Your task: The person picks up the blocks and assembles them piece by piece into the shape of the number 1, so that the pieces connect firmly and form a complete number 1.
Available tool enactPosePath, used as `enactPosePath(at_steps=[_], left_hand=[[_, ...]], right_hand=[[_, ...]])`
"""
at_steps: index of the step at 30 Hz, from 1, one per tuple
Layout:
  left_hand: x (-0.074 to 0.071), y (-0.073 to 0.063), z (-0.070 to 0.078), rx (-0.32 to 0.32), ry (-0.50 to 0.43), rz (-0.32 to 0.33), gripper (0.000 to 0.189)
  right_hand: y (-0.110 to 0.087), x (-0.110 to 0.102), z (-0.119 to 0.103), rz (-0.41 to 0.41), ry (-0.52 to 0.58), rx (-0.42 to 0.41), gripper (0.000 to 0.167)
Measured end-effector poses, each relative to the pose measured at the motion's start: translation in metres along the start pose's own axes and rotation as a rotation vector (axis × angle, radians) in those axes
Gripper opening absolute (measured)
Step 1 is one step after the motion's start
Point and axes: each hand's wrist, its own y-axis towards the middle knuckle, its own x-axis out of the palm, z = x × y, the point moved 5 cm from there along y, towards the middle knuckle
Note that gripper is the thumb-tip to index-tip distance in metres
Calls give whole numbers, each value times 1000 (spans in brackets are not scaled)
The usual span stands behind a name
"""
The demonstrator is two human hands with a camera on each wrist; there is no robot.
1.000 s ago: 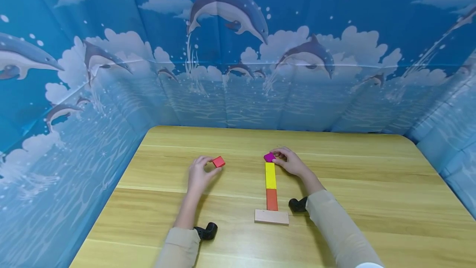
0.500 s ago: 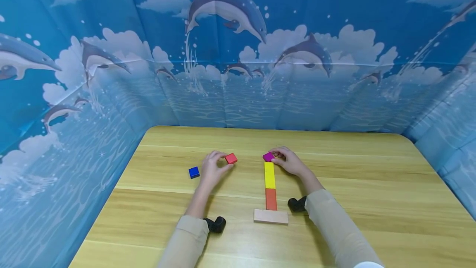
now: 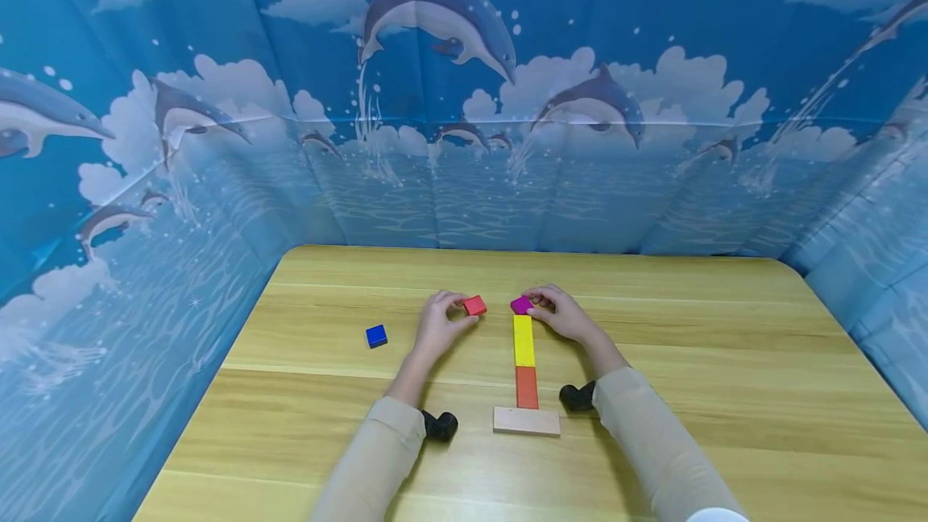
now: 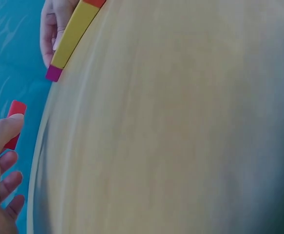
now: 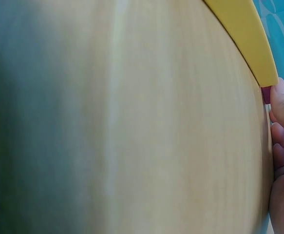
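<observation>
Left of the hands: thumb and fingers pinching a red block, held near the purple block and apart from it; right hand: thumb and fingers pinching that purple block, which sits at the far end of a row on the desk; yellow block, long, its far end touching the purple one; orange block, shorter, end to end with the yellow; pale wooden block, set crosswise at the row's near end; blue block, one, on the desk to the left of the left hand, well apart from the row; black wrist devices, two, one at each beige cuff; curtain, blue, printed with leaping dolphins, hung behind the desk and at both sides.
</observation>
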Motion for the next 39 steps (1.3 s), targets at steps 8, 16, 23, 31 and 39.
enactPosePath(at_steps=[8, 16, 23, 31, 39], left_hand=[[17, 6, 6, 15, 12, -52, 37], [29, 11, 12, 17, 43, -94, 37], [38, 13, 14, 19, 94, -134, 36], [44, 16, 18, 25, 142, -154, 37], [48, 17, 20, 33, 187, -164, 36]], right_hand=[[1, 0, 2, 4, -6, 7, 29], [0, 0, 2, 4, -4, 13, 29], [0, 0, 2, 1, -8, 19, 29], [1, 1, 3, 7, 0, 0, 29], [0, 0, 4, 10, 7, 6, 29]])
